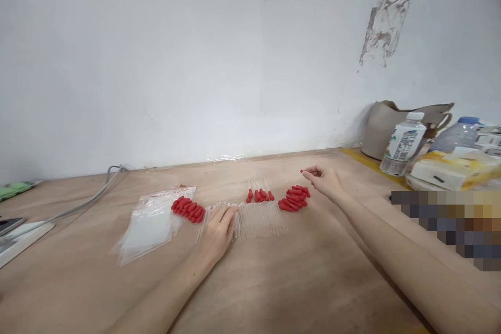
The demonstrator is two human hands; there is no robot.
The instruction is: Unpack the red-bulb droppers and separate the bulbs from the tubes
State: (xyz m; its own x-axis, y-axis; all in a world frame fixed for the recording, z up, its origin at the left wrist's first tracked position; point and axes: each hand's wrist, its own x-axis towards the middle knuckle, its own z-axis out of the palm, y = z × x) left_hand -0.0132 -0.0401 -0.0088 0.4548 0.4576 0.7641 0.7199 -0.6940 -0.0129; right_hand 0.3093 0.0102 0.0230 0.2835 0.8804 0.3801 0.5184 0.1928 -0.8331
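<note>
A row of thin clear tubes (261, 219) lies side by side on the brown table. My left hand (218, 227) rests palm down across the tubes' left part, fingers stretched over them; the thumb is hidden. My right hand (321, 180) is closed in a pinch on a red rubber bulb (301, 171), of which only a small end shows. Below and left of that hand is a pile of red rubber bulbs (294, 198). Another pile of red bulbs (188, 209) sits left of my left hand. Behind the row lie several droppers (260, 195), clear tubes with red bulbs fitted.
Clear zip bags (146, 224) are stacked at the left, by a grey cable (88, 201). On the right stand a labelled bottle (403, 143), a grey-brown bag (378, 128), a blue-capped bottle (456, 135) and a yellow-white tissue pack (442, 171). A white wall (235, 62) closes off the back.
</note>
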